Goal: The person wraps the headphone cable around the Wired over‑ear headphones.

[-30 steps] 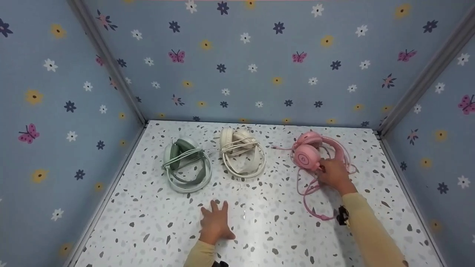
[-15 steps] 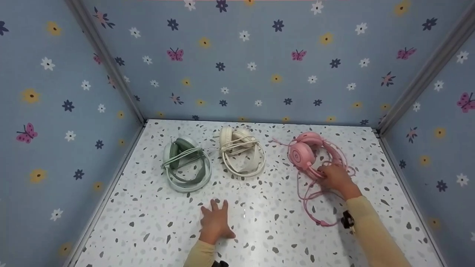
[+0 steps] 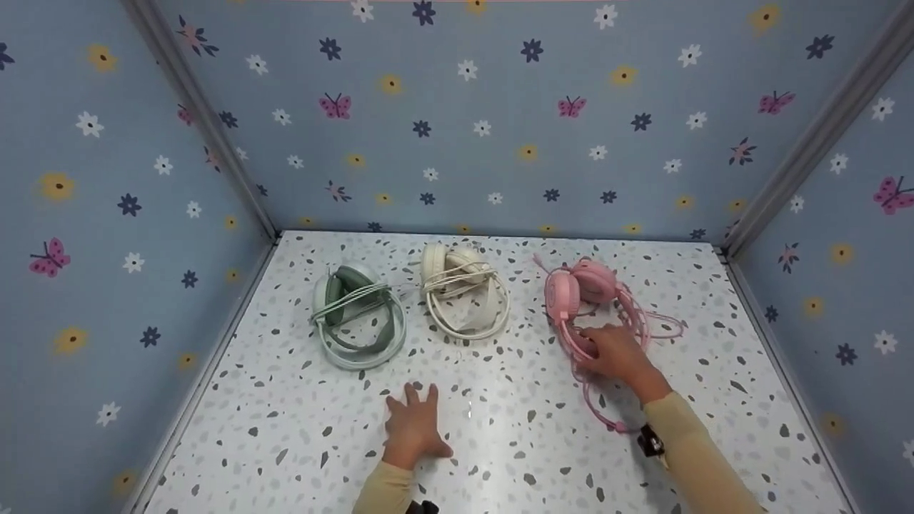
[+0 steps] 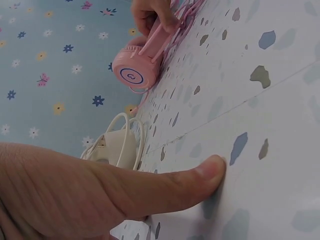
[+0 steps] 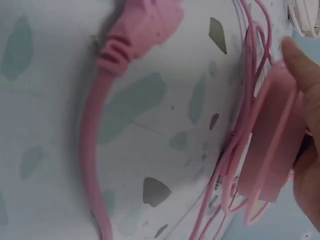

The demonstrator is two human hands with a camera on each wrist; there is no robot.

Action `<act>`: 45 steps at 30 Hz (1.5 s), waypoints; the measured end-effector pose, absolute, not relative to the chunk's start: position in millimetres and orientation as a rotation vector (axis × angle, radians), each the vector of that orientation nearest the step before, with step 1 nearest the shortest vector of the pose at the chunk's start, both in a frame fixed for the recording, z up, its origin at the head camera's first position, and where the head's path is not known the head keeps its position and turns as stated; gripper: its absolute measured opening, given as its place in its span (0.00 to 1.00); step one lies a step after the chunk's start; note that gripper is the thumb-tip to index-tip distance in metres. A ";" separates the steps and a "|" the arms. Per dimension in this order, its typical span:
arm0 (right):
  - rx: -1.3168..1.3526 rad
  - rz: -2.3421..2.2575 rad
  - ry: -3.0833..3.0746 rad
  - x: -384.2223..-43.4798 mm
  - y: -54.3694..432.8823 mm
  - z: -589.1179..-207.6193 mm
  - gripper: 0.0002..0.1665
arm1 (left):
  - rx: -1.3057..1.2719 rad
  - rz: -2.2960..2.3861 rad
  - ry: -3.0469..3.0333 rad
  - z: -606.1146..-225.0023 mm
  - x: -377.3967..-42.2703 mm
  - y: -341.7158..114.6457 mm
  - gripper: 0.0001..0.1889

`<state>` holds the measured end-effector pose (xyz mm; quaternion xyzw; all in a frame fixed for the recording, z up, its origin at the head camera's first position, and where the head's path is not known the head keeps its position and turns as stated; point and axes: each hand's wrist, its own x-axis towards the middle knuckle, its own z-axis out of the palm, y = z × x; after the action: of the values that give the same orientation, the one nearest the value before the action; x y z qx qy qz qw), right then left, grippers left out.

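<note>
My right hand [image 3: 620,360] grips the headband of the pink headphones [image 3: 563,294] on the right of the table, their ear cups towards the back wall. In the right wrist view the fingers and thumb of that hand [image 5: 306,70] close around the pink headband [image 5: 267,145], and loose pink cable [image 5: 90,160] lies in front. My left hand [image 3: 415,428] rests on the tabletop near the front, fingers spread, holding nothing. Its thumb [image 4: 195,185] presses the surface in the left wrist view, with the pink ear cup [image 4: 134,70] beyond.
Cream headphones [image 3: 433,268] lie at the back middle, their cord wound around them. Left of these are green headphones [image 3: 334,300], also wrapped in cord. The speckled white table [image 3: 285,442] is bounded by flowered blue panels [image 3: 457,121] at the back and both sides.
The pink headphones have turned and shifted a little left and towards the front, with my right hand moving along on the headband. My left hand has stayed in place.
</note>
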<state>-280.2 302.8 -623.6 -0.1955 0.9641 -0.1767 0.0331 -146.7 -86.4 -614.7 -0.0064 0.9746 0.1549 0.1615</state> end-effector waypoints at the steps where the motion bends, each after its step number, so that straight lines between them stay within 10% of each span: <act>1: -0.601 -0.499 2.968 -279.3 305.1 -623.5 0.18 | -0.017 0.437 2.783 -614.1 -146.7 -86.2 0.64; 17: -0.782 -0.637 3.338 -269.7 297.2 -617.8 0.13 | -0.029 0.408 2.778 -611.8 -147.1 -86.1 0.64; 27: -0.715 -0.754 3.459 -261.5 288.2 -607.3 0.29 | -0.041 0.385 2.785 -611.4 -145.9 -85.0 0.64; 45: -0.348 -0.911 3.811 -257.6 284.7 -580.2 0.13 | 0.011 0.388 2.809 -612.6 -143.6 -87.3 0.63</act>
<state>-257.6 284.7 -580.2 -0.0817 0.8938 -0.2137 -0.3858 -143.6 -87.3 -612.6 0.0039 0.9790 0.1352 0.1525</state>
